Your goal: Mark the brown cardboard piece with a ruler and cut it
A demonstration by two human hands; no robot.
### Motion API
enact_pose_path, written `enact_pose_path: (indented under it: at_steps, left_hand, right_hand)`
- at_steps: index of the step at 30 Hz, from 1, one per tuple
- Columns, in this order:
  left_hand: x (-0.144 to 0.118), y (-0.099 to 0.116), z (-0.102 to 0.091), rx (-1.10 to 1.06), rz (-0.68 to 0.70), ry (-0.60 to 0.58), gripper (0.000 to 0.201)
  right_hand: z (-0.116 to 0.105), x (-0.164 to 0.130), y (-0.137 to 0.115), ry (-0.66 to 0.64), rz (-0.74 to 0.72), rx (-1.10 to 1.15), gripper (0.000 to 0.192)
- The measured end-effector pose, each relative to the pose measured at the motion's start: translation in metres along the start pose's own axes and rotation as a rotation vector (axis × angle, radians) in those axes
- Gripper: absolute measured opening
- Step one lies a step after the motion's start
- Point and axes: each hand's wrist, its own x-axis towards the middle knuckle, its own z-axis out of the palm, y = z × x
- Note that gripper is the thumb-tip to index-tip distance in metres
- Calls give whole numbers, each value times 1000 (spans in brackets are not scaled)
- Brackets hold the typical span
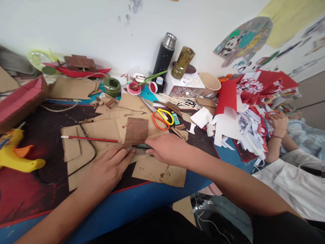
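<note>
My right hand (164,149) is closed around a dark-handled craft knife (141,146), its blade end pointing left. A thin greyish strip (138,151), possibly a ruler, lies just below the knife. My left hand (108,167) rests flat on the cardboard, its fingertips pressing the strip's left end. Right above both hands lies a brown-painted cardboard piece (136,131). Bare cardboard sheets (106,123) are spread beneath, and a paint-spotted cardboard piece (159,171) sits nearer the table edge. A red pencil (91,138) lies across the sheets, left of the painted piece.
Orange-and-yellow scissors (162,119) lie beyond my right hand. A yellow glue gun (19,159) is at left, its black cord (94,149) looping over the cardboard. Behind stand paint pots (112,87) and a black thermos (164,56). A co-worker's hand (278,125) is at right by paper scraps (251,127).
</note>
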Motion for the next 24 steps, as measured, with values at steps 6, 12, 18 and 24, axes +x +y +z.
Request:
enact_pose_path:
  at_steps: [6, 12, 18, 24]
  left_hand:
    - [0, 0, 0, 25, 18, -21, 50]
    - [1, 2, 0, 20, -8, -12, 50]
    - [3, 3, 1, -30, -38, 9, 52]
    - [5, 1, 0, 6, -3, 32, 49]
  right_hand:
    - [-3, 0, -3, -22, 11, -27, 26]
    - [2, 1, -8, 1, 15, -52, 22]
    - [5, 2, -12, 0, 22, -62, 20]
    - [0, 2, -17, 7, 5, -99, 20]
